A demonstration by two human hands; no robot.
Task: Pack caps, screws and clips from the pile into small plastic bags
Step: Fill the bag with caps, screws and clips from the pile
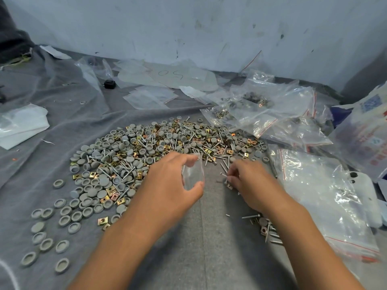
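A wide pile [159,143] of grey round caps, silver screws and brass-coloured clips spreads over the grey cloth [205,237]. My left hand [167,185] grips a small clear plastic bag [193,174] between thumb and fingers, holding its mouth open at the pile's near edge. My right hand [249,183] is just to the right of the bag, its curled fingers pinching a few screws [227,182] and what looks like a clip. Loose grey caps [62,216] lie scattered to the lower left.
Filled and empty zip bags [261,109] heap at the back right. A stack of empty zip bags [322,195] lies at the right, beside a white phone case [368,197]. More screws and clips [266,227] lie under my right forearm. White plastic [21,124] sits at the left.
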